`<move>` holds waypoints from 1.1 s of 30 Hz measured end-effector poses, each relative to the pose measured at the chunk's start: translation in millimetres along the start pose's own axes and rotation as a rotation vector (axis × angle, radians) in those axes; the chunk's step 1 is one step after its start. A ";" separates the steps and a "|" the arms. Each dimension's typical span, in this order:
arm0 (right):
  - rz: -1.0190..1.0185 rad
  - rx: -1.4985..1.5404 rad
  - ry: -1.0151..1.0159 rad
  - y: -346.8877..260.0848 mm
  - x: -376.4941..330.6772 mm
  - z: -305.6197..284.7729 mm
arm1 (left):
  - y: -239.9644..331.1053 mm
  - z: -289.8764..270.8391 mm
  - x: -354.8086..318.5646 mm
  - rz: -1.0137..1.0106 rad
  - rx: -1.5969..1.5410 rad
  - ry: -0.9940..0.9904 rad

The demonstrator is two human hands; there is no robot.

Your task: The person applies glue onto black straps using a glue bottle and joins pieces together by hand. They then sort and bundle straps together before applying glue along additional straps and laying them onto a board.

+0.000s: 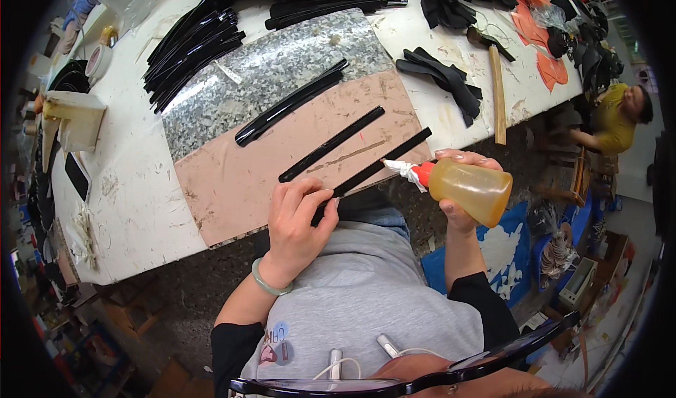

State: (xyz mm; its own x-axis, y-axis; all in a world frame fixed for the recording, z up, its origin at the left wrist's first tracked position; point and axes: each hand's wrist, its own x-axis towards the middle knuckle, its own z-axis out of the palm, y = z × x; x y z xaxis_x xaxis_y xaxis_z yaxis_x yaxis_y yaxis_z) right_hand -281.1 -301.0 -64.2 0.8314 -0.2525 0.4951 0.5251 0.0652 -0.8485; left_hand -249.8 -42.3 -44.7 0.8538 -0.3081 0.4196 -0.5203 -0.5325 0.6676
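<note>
My left hand [299, 222] pinches the near end of a long glossy black strip [384, 164] that lies along the front edge of a pink and grey stone slab [232, 180]. My right hand [461, 190] grips a squeeze bottle of amber glue [470, 189]; its red nozzle, crusted white, points at the strip's middle. A second black strip [331, 144] lies parallel on the pink part. A small bundle of black strips [290, 104] rests across the speckled grey part.
Piles of black strips [193, 46] lie at the back of the white worktable [134, 201], with black fabric pieces [440, 74], a wooden stick [498, 95] and orange cut-outs [542, 46] at right. Another person in a yellow shirt [616, 120] sits beyond the table.
</note>
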 end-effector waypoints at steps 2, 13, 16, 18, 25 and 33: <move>-0.009 -0.044 0.008 -0.7 0.5 -4.8 | 0.1 0.0 0.2 0.012 0.007 0.001; -0.098 -0.147 0.136 -0.2 10.5 -34.4 | 1.0 -0.3 0.5 0.014 0.022 -0.007; -0.080 -0.175 0.172 -1.3 14.3 -40.3 | 0.7 0.4 -0.4 0.003 0.024 -0.007; -0.093 -0.196 0.191 -0.1 16.1 -44.2 | 2.0 -0.1 -0.5 -0.004 0.024 -0.015; -0.089 -0.166 0.162 0.6 11.9 -38.0 | 1.6 0.2 -0.6 0.004 0.028 -0.008; -0.006 -0.024 0.046 1.0 1.8 -5.4 | 0.0 0.1 -1.4 0.005 0.029 0.001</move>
State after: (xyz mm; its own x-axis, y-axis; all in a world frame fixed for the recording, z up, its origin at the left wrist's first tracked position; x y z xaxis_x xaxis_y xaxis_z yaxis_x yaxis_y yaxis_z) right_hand -280.0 -306.6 -65.1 0.8188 -0.2972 0.4911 0.5247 0.0406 -0.8503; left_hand -251.1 -41.9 -45.3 0.8509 -0.3102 0.4239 -0.5242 -0.5532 0.6475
